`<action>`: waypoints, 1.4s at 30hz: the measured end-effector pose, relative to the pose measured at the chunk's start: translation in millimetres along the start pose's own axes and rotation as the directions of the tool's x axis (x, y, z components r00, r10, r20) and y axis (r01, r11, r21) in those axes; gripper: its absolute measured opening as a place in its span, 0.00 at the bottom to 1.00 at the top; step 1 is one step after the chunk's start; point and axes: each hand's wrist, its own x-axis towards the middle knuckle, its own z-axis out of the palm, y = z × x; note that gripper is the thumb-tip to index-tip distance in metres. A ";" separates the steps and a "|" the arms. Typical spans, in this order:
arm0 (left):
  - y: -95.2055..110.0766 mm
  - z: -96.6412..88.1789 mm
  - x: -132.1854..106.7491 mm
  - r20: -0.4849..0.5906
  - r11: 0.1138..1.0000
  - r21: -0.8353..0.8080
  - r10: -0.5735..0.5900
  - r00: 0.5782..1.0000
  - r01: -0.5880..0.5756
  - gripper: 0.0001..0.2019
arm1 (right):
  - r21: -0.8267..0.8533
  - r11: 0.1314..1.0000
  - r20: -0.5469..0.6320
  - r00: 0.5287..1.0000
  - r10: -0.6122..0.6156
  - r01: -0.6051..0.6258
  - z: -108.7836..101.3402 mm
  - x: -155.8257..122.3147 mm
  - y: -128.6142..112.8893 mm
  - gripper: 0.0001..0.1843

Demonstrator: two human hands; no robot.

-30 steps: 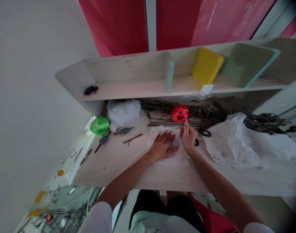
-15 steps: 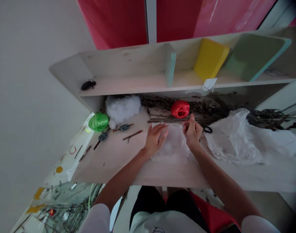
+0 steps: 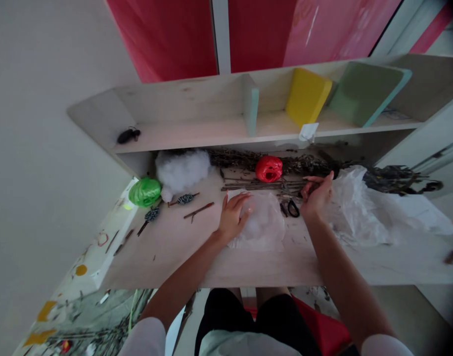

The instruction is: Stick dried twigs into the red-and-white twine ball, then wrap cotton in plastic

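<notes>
My left hand (image 3: 234,215) lies with fingers spread on the left part of a thin, whitish see-through plastic sheet (image 3: 269,235), which has a white fluffy clump on it. My right hand (image 3: 317,198) is raised, palm partly turned up and fingers apart, with nothing visible in it. It is between black-handled scissors (image 3: 293,208) and a crumpled white plastic bag (image 3: 363,212). Behind the sheet is a ball of red plastic string (image 3: 269,169), near several thin sticks (image 3: 249,186).
White stuffing (image 3: 184,170) and a ball of green string (image 3: 145,192) are at the back left. Two string-wrapped twigs (image 3: 185,199) and a bare forked twig (image 3: 199,210) lie left of my hand. A raised shelf (image 3: 197,133) with dividers spans the back; dried branches (image 3: 234,159) lie beneath.
My right hand has moved right, away from the sheet's upper corner toward the plastic bag, and its fingers have opened. The scissors are now uncovered. My left hand stays on the sheet.
</notes>
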 end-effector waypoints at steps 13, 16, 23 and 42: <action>1.1 2.3 0.6 -0.016 0.996 -0.063 -0.056 0.998 0.055 0.17 | -0.707 0.533 0.299 0.879 -0.371 0.465 -18.4 77.9 -7.8 0.20; -0.8 3.4 -0.4 -0.040 0.998 -0.039 -0.047 0.998 0.045 0.19 | -0.788 0.295 0.446 0.831 -0.333 0.541 -13.2 93.3 -8.2 0.23; -4.3 3.0 -1.7 -0.138 0.995 -0.088 0.024 0.990 -0.037 0.20 | -0.858 0.246 0.422 0.891 -0.165 0.452 -8.8 108.6 -12.6 0.07; 8.1 -9.9 -6.4 -0.480 0.899 -0.435 -0.285 0.830 0.058 0.20 | -0.857 0.284 0.419 0.902 -0.102 0.430 -10.2 109.9 -9.3 0.10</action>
